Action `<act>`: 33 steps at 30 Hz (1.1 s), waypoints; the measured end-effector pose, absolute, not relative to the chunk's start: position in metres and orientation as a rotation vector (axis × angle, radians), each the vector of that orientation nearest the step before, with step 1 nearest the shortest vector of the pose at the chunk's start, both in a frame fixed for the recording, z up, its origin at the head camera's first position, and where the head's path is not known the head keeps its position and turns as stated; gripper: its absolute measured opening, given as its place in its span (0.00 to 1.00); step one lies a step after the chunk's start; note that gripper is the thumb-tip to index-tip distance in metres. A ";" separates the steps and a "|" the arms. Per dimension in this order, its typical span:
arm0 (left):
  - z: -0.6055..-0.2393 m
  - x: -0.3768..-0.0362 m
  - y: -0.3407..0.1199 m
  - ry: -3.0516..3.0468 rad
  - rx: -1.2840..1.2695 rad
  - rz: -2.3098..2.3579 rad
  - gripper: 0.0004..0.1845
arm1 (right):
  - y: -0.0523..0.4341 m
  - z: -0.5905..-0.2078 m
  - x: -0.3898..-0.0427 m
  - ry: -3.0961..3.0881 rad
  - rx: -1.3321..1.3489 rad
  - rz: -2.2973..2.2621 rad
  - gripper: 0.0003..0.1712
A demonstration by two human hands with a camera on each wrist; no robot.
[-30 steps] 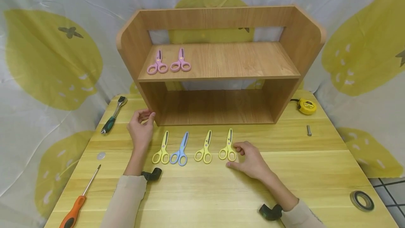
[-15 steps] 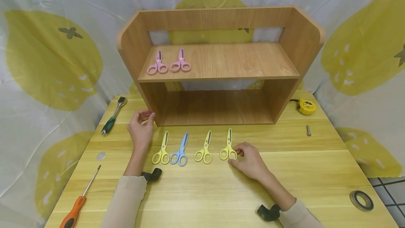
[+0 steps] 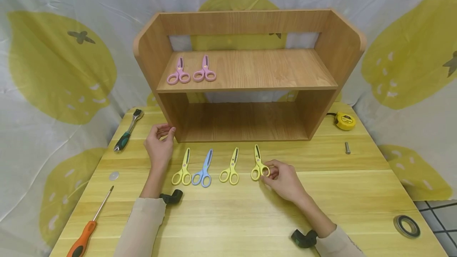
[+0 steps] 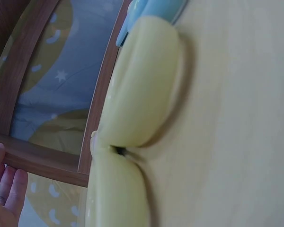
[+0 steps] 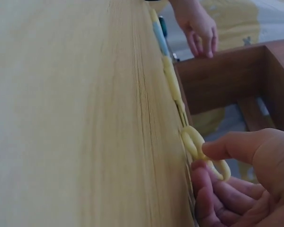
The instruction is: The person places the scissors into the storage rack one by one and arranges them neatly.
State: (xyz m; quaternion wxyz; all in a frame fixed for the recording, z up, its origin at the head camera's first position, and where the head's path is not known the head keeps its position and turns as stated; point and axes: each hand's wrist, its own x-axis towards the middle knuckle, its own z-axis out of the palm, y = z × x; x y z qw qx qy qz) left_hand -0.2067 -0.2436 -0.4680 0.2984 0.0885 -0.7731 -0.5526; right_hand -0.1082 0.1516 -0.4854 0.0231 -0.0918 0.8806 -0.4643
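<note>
My right hand [image 3: 268, 173] pinches a handle ring of the rightmost yellow scissors [image 3: 258, 162], which lie on the wooden table [image 3: 232, 217] with the blade angled up-left. The right wrist view shows thumb and fingers of the right hand [image 5: 206, 158] round the yellow scissors' ring [image 5: 195, 142]. Left of these lie another yellow pair [image 3: 231, 167], a blue pair [image 3: 204, 169] and a third yellow pair [image 3: 183, 169]. My left hand [image 3: 162, 132] holds the lower left corner of the wooden shelf [image 3: 246, 70]. Two pink scissors [image 3: 191, 71] lie on its upper board.
A ratchet wrench [image 3: 127, 129], a washer [image 3: 114, 175] and an orange screwdriver [image 3: 87, 229] lie at the table's left. A yellow tape measure [image 3: 344, 121], a bolt [image 3: 347, 147] and a tape roll [image 3: 406, 225] lie at the right. The shelf's lower compartment holds nothing.
My right hand closed its fingers on the rightmost yellow scissors' handle and turned the blade slightly leftward. The left hand stayed at the shelf corner.
</note>
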 end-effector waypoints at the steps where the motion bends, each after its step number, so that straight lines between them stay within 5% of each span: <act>1: -0.468 -0.207 -0.244 -2.053 0.236 -1.468 0.12 | 0.152 -0.486 -0.108 2.714 -0.280 -1.455 0.24; 16: -0.470 -0.207 -0.244 -2.052 0.231 -1.465 0.12 | 0.153 -0.446 -0.099 2.638 -0.294 -1.626 0.26; 33: -0.469 -0.206 -0.244 -2.069 0.223 -1.458 0.13 | 0.149 -0.341 -0.104 2.649 -0.857 -1.959 0.28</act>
